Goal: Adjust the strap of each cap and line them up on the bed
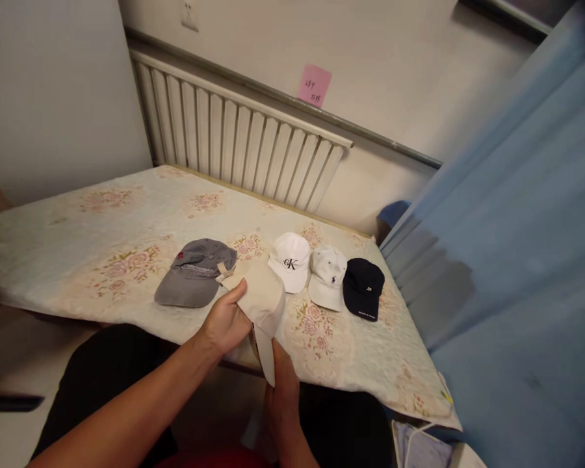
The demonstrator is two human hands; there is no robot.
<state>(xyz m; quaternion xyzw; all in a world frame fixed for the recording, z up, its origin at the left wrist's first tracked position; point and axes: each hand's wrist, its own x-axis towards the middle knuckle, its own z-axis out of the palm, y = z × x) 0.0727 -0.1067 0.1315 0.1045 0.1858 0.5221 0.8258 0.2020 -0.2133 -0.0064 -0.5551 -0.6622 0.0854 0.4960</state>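
Note:
A beige baseball cap [260, 296] is held up between my two hands over the bed's front edge, its brim pointing down. My left hand [227, 318] grips the crown side, thumb on the outside and fingers hidden beneath. At the brim, my right hand [283, 374] is closed around the lower edge. Behind and left of it lies a grey cap [195, 273]. To the right, in a row, lie a white cap with black letters [290, 260], an off-white cap with a small dark logo [327, 276] and a black cap [363, 289].
The caps lie on a bed with a floral cover [127, 221]. A white radiator [238, 130] and a wall with a pink note [314, 84] stand behind it. A blue curtain [507, 247] hangs at the right, above a bag [424, 448] by the bed's corner.

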